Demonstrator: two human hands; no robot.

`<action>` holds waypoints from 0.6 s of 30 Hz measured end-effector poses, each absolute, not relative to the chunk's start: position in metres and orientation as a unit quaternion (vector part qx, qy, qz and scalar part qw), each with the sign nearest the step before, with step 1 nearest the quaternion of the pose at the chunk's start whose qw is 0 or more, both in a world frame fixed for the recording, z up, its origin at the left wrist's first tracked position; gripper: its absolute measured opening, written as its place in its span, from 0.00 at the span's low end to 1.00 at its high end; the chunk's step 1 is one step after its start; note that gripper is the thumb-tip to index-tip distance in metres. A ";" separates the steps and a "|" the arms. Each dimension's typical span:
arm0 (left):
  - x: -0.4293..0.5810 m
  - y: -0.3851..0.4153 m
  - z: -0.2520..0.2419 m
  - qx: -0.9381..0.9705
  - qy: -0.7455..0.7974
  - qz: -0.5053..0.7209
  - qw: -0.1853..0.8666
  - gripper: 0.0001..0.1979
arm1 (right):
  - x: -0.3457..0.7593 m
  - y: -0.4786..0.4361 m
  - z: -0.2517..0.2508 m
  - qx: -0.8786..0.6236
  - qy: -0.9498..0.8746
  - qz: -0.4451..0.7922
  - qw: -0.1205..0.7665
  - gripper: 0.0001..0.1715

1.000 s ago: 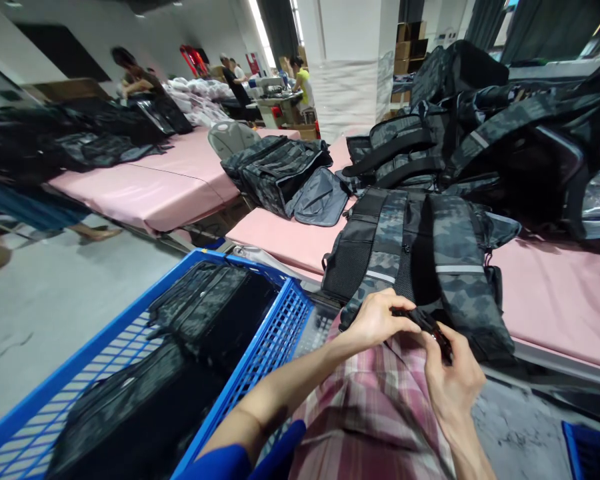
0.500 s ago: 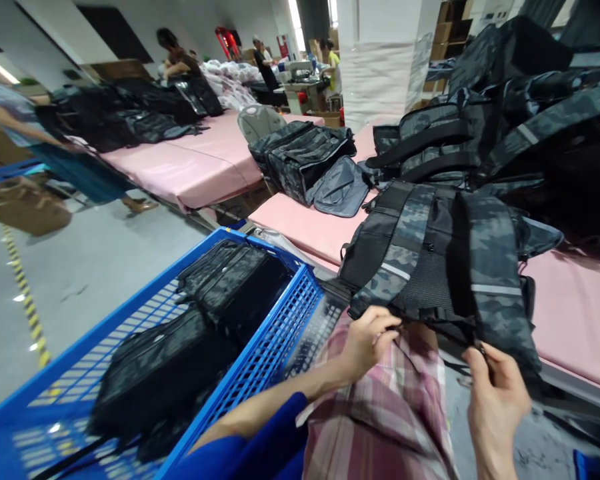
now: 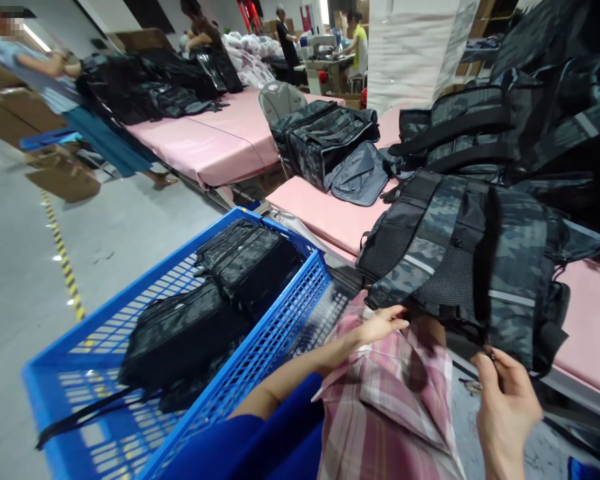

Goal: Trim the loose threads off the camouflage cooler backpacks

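Note:
A dark camouflage backpack [image 3: 473, 233] lies on the pink table with its shoulder straps and mesh back panel facing up. Pinched fingers of my left hand [image 3: 383, 325] are at its near lower edge; what they grip is too small to make out. My right hand [image 3: 510, 390] closes thumb and fingers on a thin black strap [image 3: 489, 350] under the lower end of the right shoulder strap [image 3: 513, 287], which has a pale reflective band. Below the bag, a pink plaid apron [image 3: 385, 413] covers my lap.
To the left stands a blue plastic crate [image 3: 55, 373] holding dark bags [image 3: 180, 333]. An open camouflage bag [image 3: 330, 143] sits beyond on the pink table [image 3: 310, 210]. More backpacks [image 3: 480, 127] are piled at right. A person [image 3: 75, 100] stands by the far-left table; others work behind.
The view has shifted, so the table and crate sit further right in the frame. My left fingers look straighter; my right hand keeps its pinch. The person at left has raised an arm.

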State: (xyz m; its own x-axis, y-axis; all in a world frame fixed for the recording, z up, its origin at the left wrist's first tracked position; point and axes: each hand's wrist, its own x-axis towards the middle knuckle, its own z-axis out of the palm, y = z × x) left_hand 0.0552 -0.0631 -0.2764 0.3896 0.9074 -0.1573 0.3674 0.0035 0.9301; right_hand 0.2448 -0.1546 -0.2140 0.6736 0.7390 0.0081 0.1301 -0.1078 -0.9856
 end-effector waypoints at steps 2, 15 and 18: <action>0.056 -0.067 -0.264 0.638 0.469 0.237 0.563 0.14 | 0.246 -0.159 -0.217 -0.704 -0.349 0.248 0.567 0.24; 0.060 -0.076 -0.176 0.486 0.486 0.251 0.682 0.24 | 0.233 -0.160 -0.198 -0.529 -0.777 -0.081 0.331 0.09; 0.063 -0.077 -0.181 0.486 0.488 0.225 0.689 0.22 | 0.231 -0.159 -0.198 -0.530 -0.784 -0.104 0.306 0.07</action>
State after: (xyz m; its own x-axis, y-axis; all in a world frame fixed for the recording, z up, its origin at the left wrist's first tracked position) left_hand 0.0631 -0.0767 -0.1808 0.4219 0.7852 -0.4532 0.1638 0.4256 0.8899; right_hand 0.2307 -0.1589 -0.1979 -0.2522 0.7672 0.5897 0.8946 0.4171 -0.1600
